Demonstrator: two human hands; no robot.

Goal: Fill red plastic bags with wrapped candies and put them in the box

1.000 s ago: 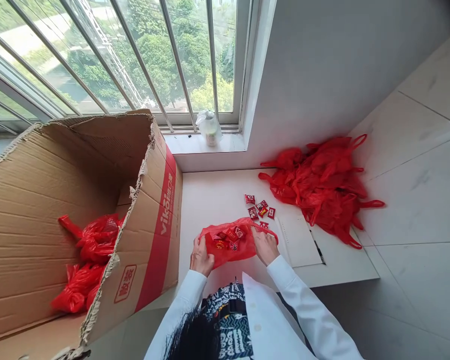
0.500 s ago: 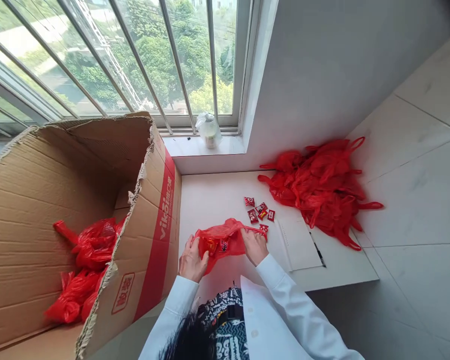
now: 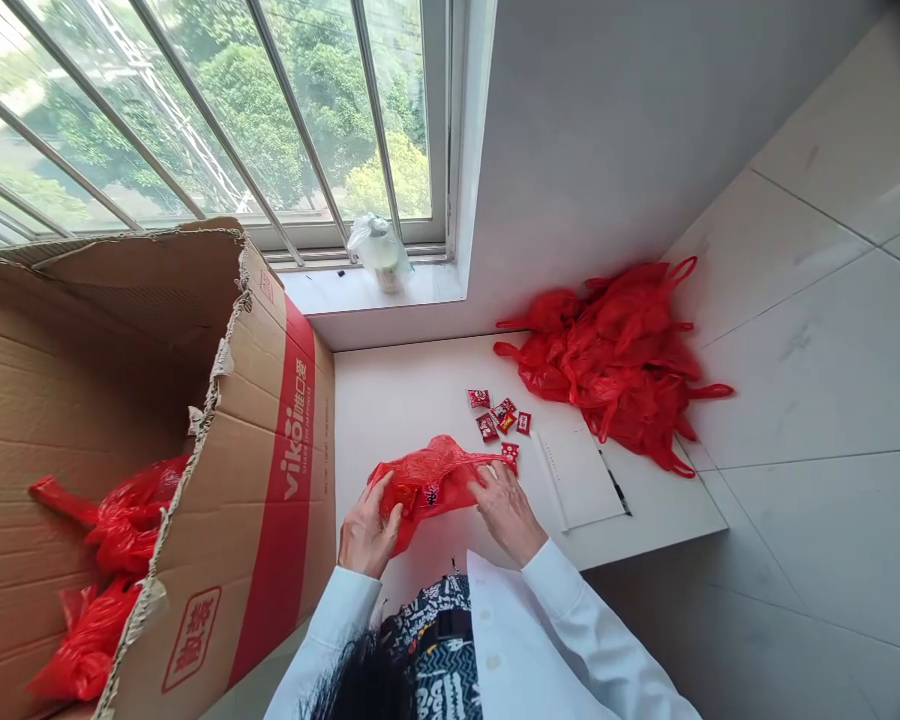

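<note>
A translucent red plastic bag (image 3: 444, 468) lies flattened on the white table, with small wrapped sweets showing through it. My left hand (image 3: 367, 530) grips its left end between thumb and fingers. At the right end, my right hand (image 3: 508, 510) has its bent fingers on the bag's edge, the fingertips partly hidden. One red wrapped sweet (image 3: 510, 454) lies just beyond my right fingers. Farther back, several more red sweets (image 3: 486, 428) form a loose cluster on the table.
A large open cardboard box (image 3: 289, 500) stands at left, with filled red bags (image 3: 131, 520) inside. A heap of red bags (image 3: 615, 350) lies at the back right. Nearby are an open notebook (image 3: 579, 480) and a pen (image 3: 619, 490). A wrapped cup (image 3: 384, 260) stands on the windowsill.
The view has shifted, so the box and table appear farther left. My right hand's fingers have loosened from a tight pinch and moved slightly along the bag's edge; my left keeps its grip.
</note>
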